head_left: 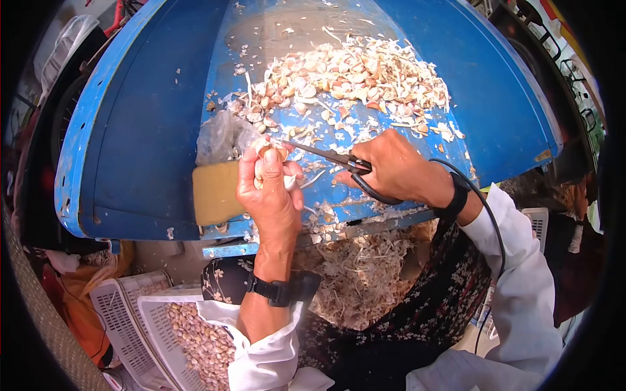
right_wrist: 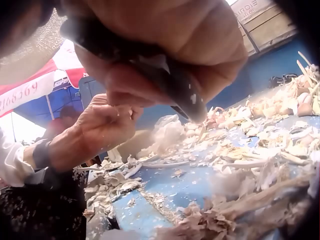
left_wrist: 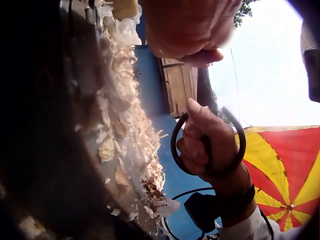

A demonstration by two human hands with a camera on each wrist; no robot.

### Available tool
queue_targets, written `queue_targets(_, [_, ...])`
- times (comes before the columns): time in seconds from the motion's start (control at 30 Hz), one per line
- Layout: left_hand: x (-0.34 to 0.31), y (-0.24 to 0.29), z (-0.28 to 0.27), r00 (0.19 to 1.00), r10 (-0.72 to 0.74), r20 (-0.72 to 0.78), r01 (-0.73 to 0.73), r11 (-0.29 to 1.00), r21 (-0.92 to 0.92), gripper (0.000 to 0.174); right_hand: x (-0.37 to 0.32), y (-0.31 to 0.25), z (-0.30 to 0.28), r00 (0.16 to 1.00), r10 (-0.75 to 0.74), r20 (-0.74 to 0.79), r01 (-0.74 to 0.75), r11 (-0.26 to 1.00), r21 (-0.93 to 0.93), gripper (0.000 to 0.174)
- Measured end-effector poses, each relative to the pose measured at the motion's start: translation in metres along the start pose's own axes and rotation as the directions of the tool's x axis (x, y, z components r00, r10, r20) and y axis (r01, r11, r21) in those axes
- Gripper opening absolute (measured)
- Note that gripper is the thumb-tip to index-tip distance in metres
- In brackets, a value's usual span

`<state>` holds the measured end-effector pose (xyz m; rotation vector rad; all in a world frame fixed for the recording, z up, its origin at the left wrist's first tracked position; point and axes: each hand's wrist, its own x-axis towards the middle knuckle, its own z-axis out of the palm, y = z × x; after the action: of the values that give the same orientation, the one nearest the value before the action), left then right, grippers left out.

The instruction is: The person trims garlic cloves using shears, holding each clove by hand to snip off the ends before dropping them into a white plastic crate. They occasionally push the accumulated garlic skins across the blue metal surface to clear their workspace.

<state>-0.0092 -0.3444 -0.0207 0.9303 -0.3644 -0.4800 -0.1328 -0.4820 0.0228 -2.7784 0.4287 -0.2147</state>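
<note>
In the head view the left hand holds garlic between thumb and fingers, with a white clove against its palm side. The right hand grips black-handled scissors, their blades pointing left to the garlic. Whether the blades touch it I cannot tell. In the left wrist view the right hand has its fingers in the large handle loops. The right wrist view shows the scissor handle in the near right hand, and the left hand beyond with curled fingers.
A heap of garlic cloves and skins lies on the blue surface. Left of centre are a clear plastic bag and a tan block. White baskets, one with many cloves, stand lower left; peelings lie below the edge.
</note>
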Motion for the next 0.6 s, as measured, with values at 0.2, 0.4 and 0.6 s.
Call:
queue_targets(0.2, [0.004,0.003,-0.003,0.993,-0.065,0.097,0.075,0.993,-0.095,0.030,0.008,-0.008,-0.008,0.993,0.090,0.071,-0.113,0.890,0.442,0.053])
queue_targets(0.4, [0.001,0.003,-0.001,0.952,-0.246,0.184,0.273,0.952,-0.140,0.033,0.010,0.002,-0.027,0.997,-0.038,-0.067,0.026,0.986,-0.163,0.057])
queue_targets(0.6, [-0.002,0.002,-0.001,0.900,-0.365,0.239,0.403,0.905,-0.135,0.025,0.006,0.009,-0.021,0.995,-0.052,-0.082,0.032,0.972,-0.234,0.056])
